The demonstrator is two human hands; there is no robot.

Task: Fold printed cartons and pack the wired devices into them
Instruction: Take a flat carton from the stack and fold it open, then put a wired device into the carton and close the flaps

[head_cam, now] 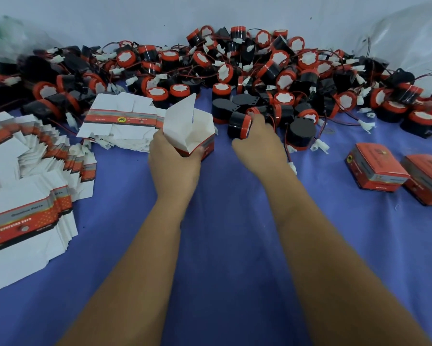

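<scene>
Near the middle of the frame the left hand [175, 158] has a closed grip round the base of a half-folded carton [192, 131]. The carton stands upright on the blue worktop [222, 245] with its mouth facing up and its white lid flap pointing up and toward the top of the frame. Just right of it, the right hand [257, 146] curls its fingers over a black device with a red cap [240, 126]; this device lies on its side, its long axis running roughly left to right, red cap toward the right. Behind both hands a heap of wired devices [272, 68] stretches across the upper frame. Flat carton blanks [22, 196] are stacked at the left, more flat blanks [120, 121] lie beside the carton, and two closed cartons [377, 168] sit at the right edge.
</scene>
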